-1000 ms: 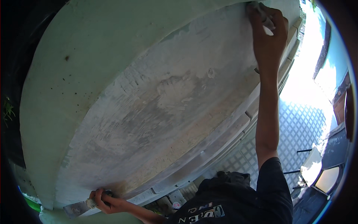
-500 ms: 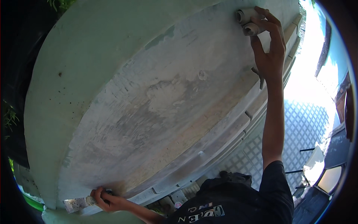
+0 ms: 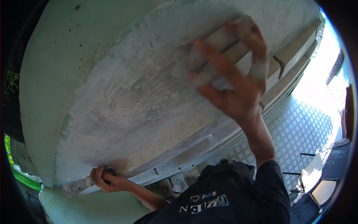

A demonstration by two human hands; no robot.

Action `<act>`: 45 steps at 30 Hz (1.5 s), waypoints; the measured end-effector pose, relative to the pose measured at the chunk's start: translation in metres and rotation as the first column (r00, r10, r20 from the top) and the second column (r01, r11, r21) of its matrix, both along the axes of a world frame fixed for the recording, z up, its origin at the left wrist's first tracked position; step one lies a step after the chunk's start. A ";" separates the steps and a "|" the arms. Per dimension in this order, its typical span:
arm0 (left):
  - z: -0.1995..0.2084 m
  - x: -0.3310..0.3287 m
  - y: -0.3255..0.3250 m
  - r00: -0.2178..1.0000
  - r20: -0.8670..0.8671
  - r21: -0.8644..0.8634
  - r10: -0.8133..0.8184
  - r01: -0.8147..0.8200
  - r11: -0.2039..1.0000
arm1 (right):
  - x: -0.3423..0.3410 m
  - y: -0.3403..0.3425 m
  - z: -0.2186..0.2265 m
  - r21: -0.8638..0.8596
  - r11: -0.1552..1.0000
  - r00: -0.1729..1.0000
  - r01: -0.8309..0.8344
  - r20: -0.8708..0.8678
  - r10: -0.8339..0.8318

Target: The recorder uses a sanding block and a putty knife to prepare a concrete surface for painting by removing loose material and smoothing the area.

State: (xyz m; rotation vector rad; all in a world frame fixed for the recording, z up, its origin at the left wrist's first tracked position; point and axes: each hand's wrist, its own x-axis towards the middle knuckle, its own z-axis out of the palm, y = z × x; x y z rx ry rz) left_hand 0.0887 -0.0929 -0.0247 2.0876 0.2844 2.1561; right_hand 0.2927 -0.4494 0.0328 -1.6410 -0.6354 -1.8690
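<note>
Spread over the upper middle of a pale, patchy plastered wall panel, my right hand is blurred by motion. Its fingers curl over a pale sheet with rolled edges, apparently sandpaper, held against the surface. Part of the sheet is hidden behind the fingers. At the lower left, my left hand is closed round the handle of a putty knife. The knife's wide, smeared blade sticks out to the left, near the panel's lower corner.
A smooth green painted border curves round the panel's left side. Stepped ledges run along its right edge. Beyond lie a lattice-patterned floor and a chair at the lower right. Leaves show at the far left.
My right hand has moved down and left across the panel with the sandpaper. The left hand still grips the putty knife in nearly the same place. The view has shifted slightly.
</note>
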 end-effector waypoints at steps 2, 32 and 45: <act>-0.006 -0.008 0.012 0.997 0.025 0.018 -0.076 0.075 0.997 | 0.006 0.000 -0.006 -0.078 0.991 0.991 -0.105 0.072 0.111; 0.001 -0.001 -0.003 0.999 0.042 -0.095 0.002 0.002 0.996 | -0.035 0.066 -0.032 0.116 0.966 0.959 -0.232 -0.141 0.247; -0.012 -0.003 0.011 0.994 0.047 -0.005 -0.096 0.096 0.995 | -0.079 0.134 -0.014 0.097 0.924 0.865 -0.370 -0.327 0.380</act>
